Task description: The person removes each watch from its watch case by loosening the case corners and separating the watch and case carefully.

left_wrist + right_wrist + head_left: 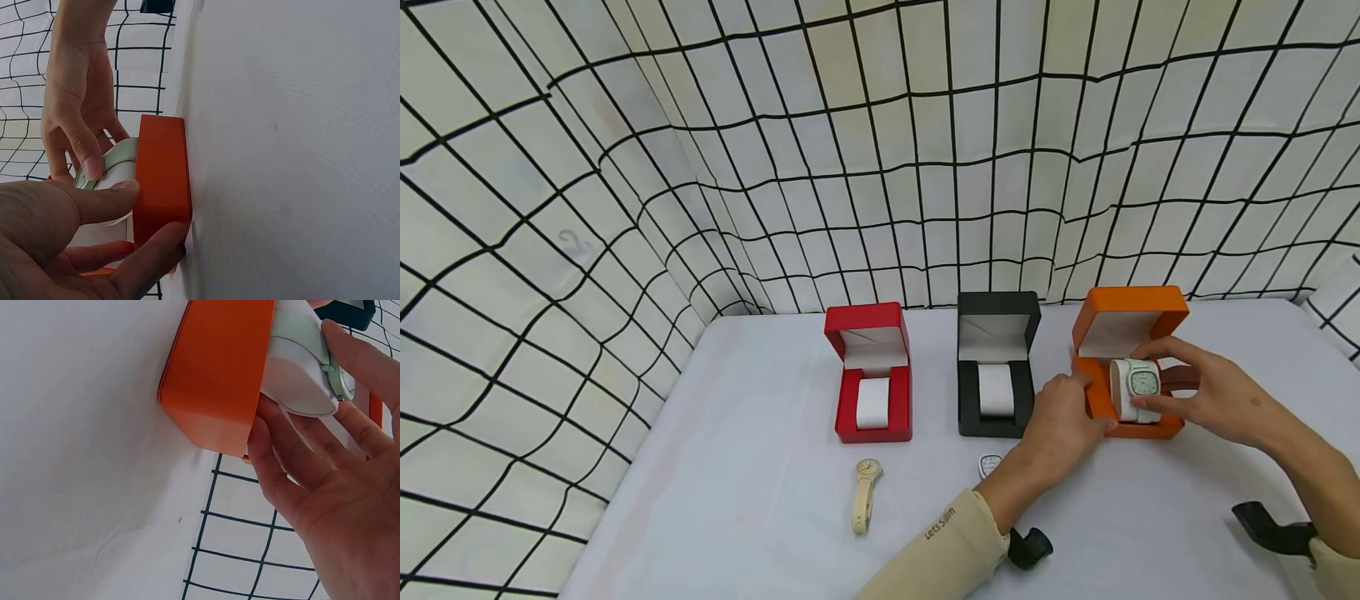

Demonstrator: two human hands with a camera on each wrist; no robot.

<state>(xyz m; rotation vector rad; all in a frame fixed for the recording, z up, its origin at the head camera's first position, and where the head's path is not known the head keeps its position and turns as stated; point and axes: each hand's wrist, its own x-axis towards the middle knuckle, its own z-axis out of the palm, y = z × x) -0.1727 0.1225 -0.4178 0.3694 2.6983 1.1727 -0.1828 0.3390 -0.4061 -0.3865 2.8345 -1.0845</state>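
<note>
In the head view my left hand (1058, 427) grips the left side of the open orange watch box (1150, 429); the left wrist view shows its thumb and fingers on the box's wall (162, 181). My right hand (1217, 396) holds a pale mint-green wristwatch (1144, 382), pinching it with thumb and fingers. The watch is wrapped around a white cushion (294, 381), which sits tilted and partly raised in the box. In the right wrist view some right fingertips touch the box's edge.
An open black watch box (995, 329) and an open red one (867, 315) stand to the left, each with a white cushion. A cream watch (865, 493) lies before the red box. Another watch (989, 464) is partly hidden by my left arm. Black-gridded white cloth (925, 192) hangs behind.
</note>
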